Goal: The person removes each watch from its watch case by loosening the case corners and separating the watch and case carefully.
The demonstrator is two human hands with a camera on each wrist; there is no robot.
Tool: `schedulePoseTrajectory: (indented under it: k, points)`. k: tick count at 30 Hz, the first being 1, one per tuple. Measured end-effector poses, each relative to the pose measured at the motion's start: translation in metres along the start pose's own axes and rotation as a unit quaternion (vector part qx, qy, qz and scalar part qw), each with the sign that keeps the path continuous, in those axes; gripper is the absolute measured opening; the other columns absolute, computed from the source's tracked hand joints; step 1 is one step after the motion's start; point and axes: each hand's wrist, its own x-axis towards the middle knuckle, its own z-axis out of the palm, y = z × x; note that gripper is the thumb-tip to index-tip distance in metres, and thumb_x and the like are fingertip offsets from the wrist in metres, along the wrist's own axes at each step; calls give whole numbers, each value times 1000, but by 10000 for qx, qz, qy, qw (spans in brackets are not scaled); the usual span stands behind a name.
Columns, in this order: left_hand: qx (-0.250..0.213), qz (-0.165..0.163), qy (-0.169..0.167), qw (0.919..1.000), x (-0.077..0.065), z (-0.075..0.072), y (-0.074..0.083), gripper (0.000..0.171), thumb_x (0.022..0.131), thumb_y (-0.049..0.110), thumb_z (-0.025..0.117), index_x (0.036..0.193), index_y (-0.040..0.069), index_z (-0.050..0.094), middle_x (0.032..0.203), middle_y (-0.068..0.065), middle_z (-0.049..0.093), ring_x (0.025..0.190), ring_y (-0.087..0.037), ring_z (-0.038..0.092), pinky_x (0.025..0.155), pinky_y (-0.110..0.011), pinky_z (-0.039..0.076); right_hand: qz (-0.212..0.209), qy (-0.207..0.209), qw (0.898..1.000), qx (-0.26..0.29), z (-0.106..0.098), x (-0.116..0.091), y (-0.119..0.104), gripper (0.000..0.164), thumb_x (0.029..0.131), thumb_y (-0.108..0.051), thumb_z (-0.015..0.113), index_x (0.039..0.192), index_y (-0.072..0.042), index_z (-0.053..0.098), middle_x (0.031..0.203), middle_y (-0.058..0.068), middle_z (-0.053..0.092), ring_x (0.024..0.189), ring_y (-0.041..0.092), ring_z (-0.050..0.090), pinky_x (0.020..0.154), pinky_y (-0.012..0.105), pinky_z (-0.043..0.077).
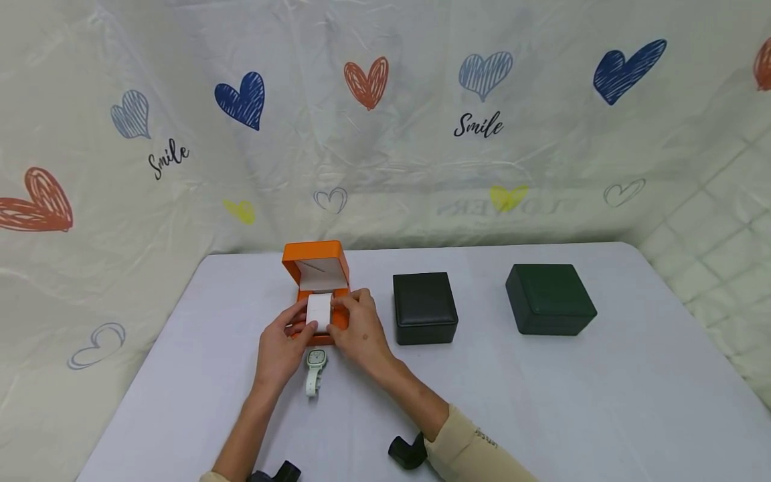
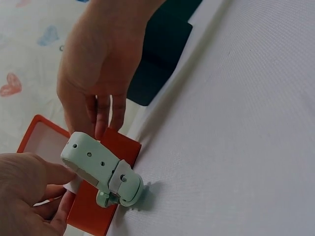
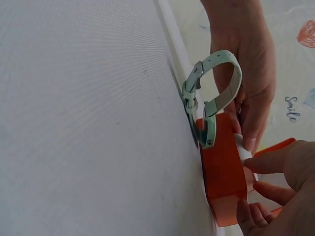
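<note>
Support: desk (image 1: 542, 402), white surface, far edge and both far corners in view; near edge out of view.
Container: orange box (image 3: 224, 169), on the desk by the far edge, toward the far left corner; hinged lid (image 1: 313, 250) raised, pale lining exposed.
Insert: white cushion (image 1: 319, 309), at the opening of the orange box, between the two hands, standing proud of the rim; depth of seating cannot be told.
Left hand (image 1: 280, 348): narrow, thumb and fingers holding the cushion at its left side.
Right hand (image 1: 364, 329): narrow, thumb and finger holding the cushion at its right side; other fingers beside the wall of the orange box.
Watch: mint-green watch (image 1: 316, 368), on the desk just in front of the orange box, dial end toward it; strap buckled into a loop, with punched holes.
Second box: black box (image 1: 424, 308), closed, near the middle of the far edge, right of the orange box and apart from it.
Third box: dark green box (image 1: 551, 299), closed, toward the far right corner, set at a slight angle.
Garment: beige sleeve (image 1: 470, 442), on the right forearm, dark lettering.
Backdrop: pale sheet (image 1: 409, 167), beyond the far edge, printed with hearts and "Smile".
</note>
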Motion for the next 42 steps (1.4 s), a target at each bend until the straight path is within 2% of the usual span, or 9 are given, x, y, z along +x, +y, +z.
schedulePoseTrajectory:
  k: [7, 18, 25, 31, 36, 42]
  points:
    - [-128, -2, -38, 9999, 0, 1, -1, 54, 97, 11, 73, 149, 11, 57, 130, -19, 67, 112, -30, 68, 91, -19, 60, -77, 58, 10000, 15, -1, -1, 3, 39, 83, -5, 85, 120, -3, 73, 133, 19, 53, 125, 33, 52, 106, 46, 54]
    - [213, 163, 67, 9996, -1, 4, -1, 51, 96, 9, 74, 146, 11, 61, 134, -16, 67, 113, -29, 68, 103, -39, 58, -31, -99, 9999, 123, -1, 0, 6, 36, 86, -6, 83, 120, -3, 72, 137, 21, 51, 127, 34, 53, 108, 47, 53]
    - [171, 236, 78, 9995, -1, 4, -3, 50, 95, 7, 75, 143, 9, 63, 138, -15, 66, 114, -30, 69, 104, -42, 57, -1, -124, 9999, 73, 0, 0, 8, 36, 86, -7, 83, 120, -2, 73, 137, 20, 51, 126, 34, 54, 108, 46, 54]
    - [232, 281, 47, 9993, -1, 2, -4, 49, 94, 6, 75, 142, 8, 64, 143, -14, 64, 114, -31, 70, 103, -41, 57, 36, -151, 9998, 110, 2, 0, 9, 36, 86, -6, 83, 120, -2, 74, 137, 20, 50, 117, 30, 57, 103, 42, 55]
    - [292, 283, 16, 9992, -2, 0, -3, 48, 94, 4, 76, 141, 7, 65, 143, -16, 63, 115, -32, 70, 103, -41, 57, 112, -179, 9996, 190, 3, 0, 10, 36, 86, -7, 83, 120, -2, 74, 135, 19, 50, 101, 24, 59, 91, 32, 56]
    - [476, 332, 10, 9983, 2, -1, -1, 47, 93, 7, 77, 139, 6, 66, 141, -16, 62, 115, -33, 70, 101, -41, 57, 121, -191, 9995, 241, 2, 2, 13, 34, 88, -9, 82, 120, -3, 74, 131, 17, 51, 100, 22, 56, 87, 27, 52]
